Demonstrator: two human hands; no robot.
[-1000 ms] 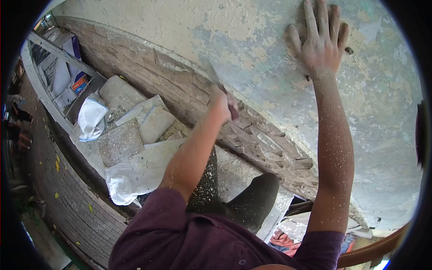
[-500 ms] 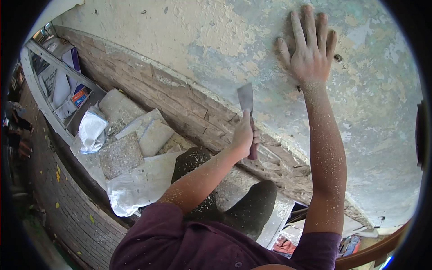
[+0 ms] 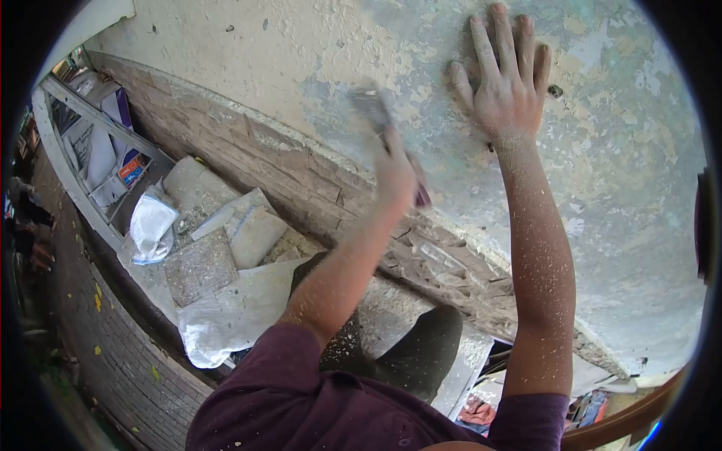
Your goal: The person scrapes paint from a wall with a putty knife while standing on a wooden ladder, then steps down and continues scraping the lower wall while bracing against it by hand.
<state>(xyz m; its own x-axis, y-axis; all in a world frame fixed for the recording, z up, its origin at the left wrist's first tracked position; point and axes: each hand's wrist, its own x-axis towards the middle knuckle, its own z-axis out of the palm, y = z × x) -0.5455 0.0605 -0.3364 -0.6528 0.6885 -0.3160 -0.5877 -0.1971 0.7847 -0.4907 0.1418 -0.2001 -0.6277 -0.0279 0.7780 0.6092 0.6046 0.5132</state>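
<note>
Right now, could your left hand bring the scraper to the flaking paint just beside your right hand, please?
Probably yes: the left hand holds the scraper up at the wall, close to the right hand, and nothing stands between them.

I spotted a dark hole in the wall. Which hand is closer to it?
Right. The right hand lies flat beside the dark hole; the left hand, holding a scraper, is lower and farther left.
</note>
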